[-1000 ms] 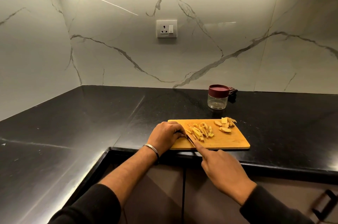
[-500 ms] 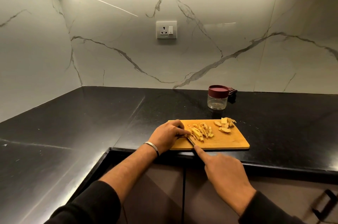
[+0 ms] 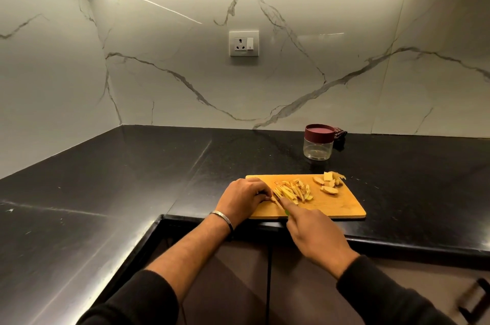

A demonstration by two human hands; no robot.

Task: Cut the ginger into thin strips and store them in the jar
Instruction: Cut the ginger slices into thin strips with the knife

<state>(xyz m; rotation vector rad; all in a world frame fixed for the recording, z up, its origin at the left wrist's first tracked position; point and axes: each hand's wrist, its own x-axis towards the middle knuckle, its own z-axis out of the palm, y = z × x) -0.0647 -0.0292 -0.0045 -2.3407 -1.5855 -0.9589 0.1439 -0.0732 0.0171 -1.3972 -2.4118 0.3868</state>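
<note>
A: Nearest the board's front edge: right hand (image 3: pixel 315 234), dark sleeve, fingers curled round a knife (image 3: pixel 278 202), index finger laid along the spine. Only a sliver of green handle and thin blade shows.

B: Left hand?

A: Left hand (image 3: pixel 244 198) on the board's left end, knuckles up, fingertips curled down on a small ginger bit right at the blade; the bit itself is too hidden to describe. One metal bangle (image 3: pixel 222 218) on that wrist.

B: Board material?

A: Cutting board (image 3: pixel 344 208), one, rectangular, rounded corners, smooth honey-coloured wood or bamboo, sitting at the front lip of a glossy black stone counter (image 3: pixel 132 178).

B: Ginger count?

A: Ginger strips (image 3: pixel 291 190), one loose heap mid-board, thin, pale yellow; too tangled to count. Ginger slices (image 3: pixel 328 184) at the board's far right corner, roughly five flat chunks.

B: Behind the board?

A: One jar (image 3: pixel 319 143), clear, round, maroon lid on, looks empty. A dark cloth-like lump (image 3: pixel 340 136) touches its right side. One wall socket (image 3: pixel 244 43) on veined white marble.

B: Change since half a second ago?

A: The right hand has slid forward onto the board, index tip now beside the strips.
</note>
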